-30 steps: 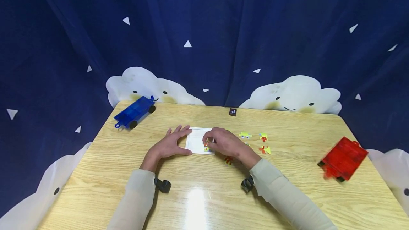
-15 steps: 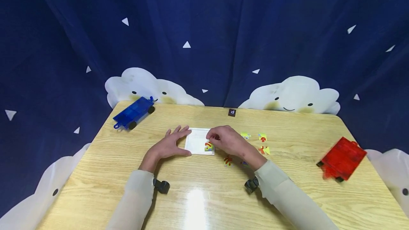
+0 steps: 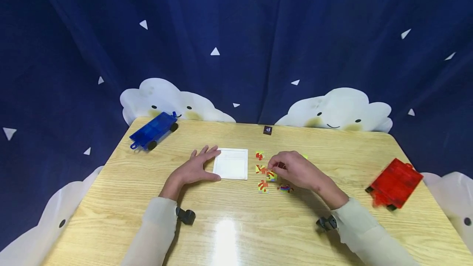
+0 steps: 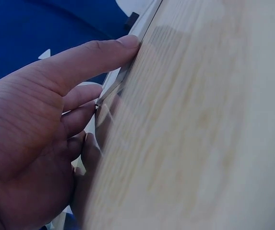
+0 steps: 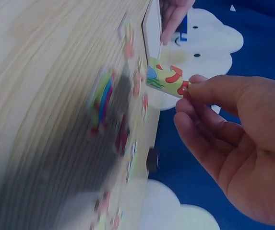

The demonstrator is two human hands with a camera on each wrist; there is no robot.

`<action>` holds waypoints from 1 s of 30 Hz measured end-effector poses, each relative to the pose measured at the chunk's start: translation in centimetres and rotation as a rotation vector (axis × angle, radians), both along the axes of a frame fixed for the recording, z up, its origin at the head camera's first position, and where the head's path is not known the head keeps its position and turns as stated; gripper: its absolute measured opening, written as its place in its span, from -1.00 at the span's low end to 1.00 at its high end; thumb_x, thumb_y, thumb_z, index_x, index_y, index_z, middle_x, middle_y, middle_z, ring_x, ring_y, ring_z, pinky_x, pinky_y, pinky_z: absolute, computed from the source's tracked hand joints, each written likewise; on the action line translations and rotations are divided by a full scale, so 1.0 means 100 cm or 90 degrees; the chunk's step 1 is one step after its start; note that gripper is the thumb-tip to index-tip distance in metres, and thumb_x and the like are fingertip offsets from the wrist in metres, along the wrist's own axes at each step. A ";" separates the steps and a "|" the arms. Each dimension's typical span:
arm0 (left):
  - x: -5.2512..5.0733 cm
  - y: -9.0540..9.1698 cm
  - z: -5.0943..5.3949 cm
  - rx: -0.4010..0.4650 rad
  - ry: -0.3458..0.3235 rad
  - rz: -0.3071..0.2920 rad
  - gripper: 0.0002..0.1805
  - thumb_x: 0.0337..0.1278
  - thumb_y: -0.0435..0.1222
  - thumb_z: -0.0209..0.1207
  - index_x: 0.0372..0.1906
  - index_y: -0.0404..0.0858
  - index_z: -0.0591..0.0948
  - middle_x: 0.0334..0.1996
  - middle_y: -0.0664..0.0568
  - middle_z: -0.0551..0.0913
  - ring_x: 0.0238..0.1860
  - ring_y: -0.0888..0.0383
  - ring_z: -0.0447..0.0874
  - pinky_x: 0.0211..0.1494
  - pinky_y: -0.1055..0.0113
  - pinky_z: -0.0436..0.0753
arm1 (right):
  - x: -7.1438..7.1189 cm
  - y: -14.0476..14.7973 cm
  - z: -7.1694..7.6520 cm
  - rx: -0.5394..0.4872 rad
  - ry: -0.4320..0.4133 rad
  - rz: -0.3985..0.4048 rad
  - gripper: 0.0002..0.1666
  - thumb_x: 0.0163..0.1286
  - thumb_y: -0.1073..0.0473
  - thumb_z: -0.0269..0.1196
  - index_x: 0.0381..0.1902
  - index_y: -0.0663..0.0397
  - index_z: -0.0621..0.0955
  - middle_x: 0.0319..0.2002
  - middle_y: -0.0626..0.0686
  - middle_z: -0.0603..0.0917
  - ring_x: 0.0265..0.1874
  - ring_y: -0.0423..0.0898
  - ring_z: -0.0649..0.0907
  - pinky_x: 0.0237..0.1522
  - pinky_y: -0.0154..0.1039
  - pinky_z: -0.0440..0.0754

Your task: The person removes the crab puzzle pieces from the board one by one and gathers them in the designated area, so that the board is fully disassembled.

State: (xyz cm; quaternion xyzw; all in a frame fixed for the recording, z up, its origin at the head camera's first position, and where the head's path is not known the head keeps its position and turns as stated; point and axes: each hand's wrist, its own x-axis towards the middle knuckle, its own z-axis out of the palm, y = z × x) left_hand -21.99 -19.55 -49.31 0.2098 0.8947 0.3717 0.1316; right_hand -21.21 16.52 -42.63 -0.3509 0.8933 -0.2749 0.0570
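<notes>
A shallow white tray (image 3: 230, 164) lies flat on the table. Beside its left edge, my left hand (image 3: 193, 170) is spread, with the thumb and a fingertip touching the tray's edge; the left wrist view shows the thumb (image 4: 96, 60) straight along it. My right hand (image 3: 298, 170) pinches a yellow jigsaw puzzle piece (image 5: 166, 78) with red and blue marks between thumb and fingertips, above the table right of the tray. Around it lie loose puzzle pieces: a red and yellow one (image 3: 260, 156), another lower down (image 3: 263, 186), and one with rainbow stripes (image 3: 285, 188).
A blue toy wagon (image 3: 155, 129) stands at the table's back left. A red toy wagon (image 3: 397, 183) is near the right edge. A small dark square tag (image 3: 267, 130) lies at the back, before a dark blue curtain (image 3: 236, 44).
My right hand has moved from over the tray to the right, carrying the puzzle piece with it. The tray's surface now shows bare. My left hand has stayed at the tray's edge.
</notes>
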 end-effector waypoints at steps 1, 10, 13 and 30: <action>0.000 0.000 0.000 0.000 0.002 -0.001 0.03 0.09 0.02 0.49 0.61 -0.16 0.26 0.63 -0.05 0.07 0.64 -0.11 -0.29 0.57 -0.15 -0.40 | 0.001 0.006 0.000 0.005 -0.003 -0.001 -0.82 0.43 0.38 0.27 -0.25 0.01 0.74 -0.36 -0.14 0.68 -0.41 -0.24 0.56 -0.32 -0.26 0.59; 0.003 -0.004 0.002 -0.003 0.005 -0.008 0.02 0.11 0.02 0.47 0.61 -0.18 0.26 0.63 -0.08 0.06 0.63 -0.15 -0.29 0.56 -0.18 -0.41 | 0.012 0.053 0.007 0.048 -0.020 -0.003 -0.76 0.43 0.43 0.24 -0.30 -0.02 0.70 -0.42 -0.17 0.62 -0.44 -0.27 0.51 -0.36 -0.29 0.53; 0.004 -0.003 0.003 -0.002 0.010 -0.009 0.01 0.11 0.02 0.47 0.60 -0.19 0.27 0.63 -0.10 0.06 0.63 -0.18 -0.28 0.55 -0.19 -0.41 | 0.014 0.064 0.008 0.058 -0.040 -0.012 -0.77 0.43 0.42 0.24 -0.31 -0.02 0.70 -0.43 -0.16 0.63 -0.45 -0.28 0.51 -0.36 -0.29 0.53; 0.003 -0.002 0.002 0.004 -0.006 -0.010 0.01 0.13 0.00 0.47 0.61 -0.19 0.25 0.63 -0.11 0.05 0.63 -0.15 -0.29 0.56 -0.17 -0.38 | 0.012 0.089 -0.008 0.061 -0.117 -0.050 -0.86 0.45 0.33 0.30 -0.30 -0.01 0.69 -0.36 -0.16 0.65 -0.38 -0.23 0.52 -0.32 -0.30 0.52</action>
